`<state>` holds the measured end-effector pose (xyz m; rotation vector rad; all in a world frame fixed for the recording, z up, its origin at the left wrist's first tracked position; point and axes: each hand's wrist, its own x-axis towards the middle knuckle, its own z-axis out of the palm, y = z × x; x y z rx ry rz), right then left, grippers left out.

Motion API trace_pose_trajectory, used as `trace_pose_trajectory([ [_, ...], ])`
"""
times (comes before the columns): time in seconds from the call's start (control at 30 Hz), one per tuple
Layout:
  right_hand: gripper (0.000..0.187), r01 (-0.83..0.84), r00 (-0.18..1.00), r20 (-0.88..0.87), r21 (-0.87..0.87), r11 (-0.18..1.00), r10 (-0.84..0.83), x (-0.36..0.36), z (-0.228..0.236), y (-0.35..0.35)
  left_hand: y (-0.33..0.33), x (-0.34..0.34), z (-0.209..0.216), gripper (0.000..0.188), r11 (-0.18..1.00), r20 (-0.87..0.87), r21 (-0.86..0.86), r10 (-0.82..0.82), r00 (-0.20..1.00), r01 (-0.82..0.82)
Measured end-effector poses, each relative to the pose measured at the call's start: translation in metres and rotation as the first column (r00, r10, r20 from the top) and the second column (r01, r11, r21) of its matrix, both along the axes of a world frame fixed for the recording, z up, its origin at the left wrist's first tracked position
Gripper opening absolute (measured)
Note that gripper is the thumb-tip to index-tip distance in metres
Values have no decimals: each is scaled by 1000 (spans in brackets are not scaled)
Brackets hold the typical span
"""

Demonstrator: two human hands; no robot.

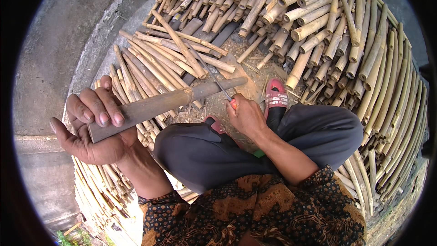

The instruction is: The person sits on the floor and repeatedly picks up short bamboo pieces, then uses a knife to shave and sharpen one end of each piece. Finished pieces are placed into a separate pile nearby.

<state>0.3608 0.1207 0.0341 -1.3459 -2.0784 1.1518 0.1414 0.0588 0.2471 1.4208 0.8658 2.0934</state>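
Observation:
My left hand (93, 125) grips the near end of a thick grey-brown bamboo pole (168, 102), which runs to the right and rests on a wooden block (241, 75). Closed around an orange handle, my right hand (246, 116) holds a thin metal blade (211, 75). The blade slants up and left across the pole's far part. Both hands are above my crossed legs in dark trousers (205, 150), and one red sandal (275, 93) shows beside the right hand.
Piles of cut pale bamboo lengths (318, 23) ring me at the back and right, with long thin strips (396, 109) curving down the right side. More split pieces (150, 64) lie to the left. A concrete kerb (54, 54) runs along the left.

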Motion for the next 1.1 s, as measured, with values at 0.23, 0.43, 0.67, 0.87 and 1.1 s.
trace_pose_trajectory([
  [0.23,36,366,922,224,-238,900,-316,18,-153,-3,44,-22,-13,35,958,167,6,281,945,-286],
  [0.43,37,420,881,340,-239,875,-330,34,-174,-1,68,-58,-11,28,909,169,-89,417,893,-408],
  [0.67,38,331,909,340,-239,913,-241,35,-175,4,96,-83,-14,28,909,261,-84,415,872,-407],
  [0.87,33,343,926,222,-159,926,-305,36,-141,15,108,-100,-22,38,862,76,-74,506,859,-501],
  [1.1,34,245,965,101,-27,969,-241,28,-136,8,124,-104,-23,47,872,65,-48,489,870,-486],
])
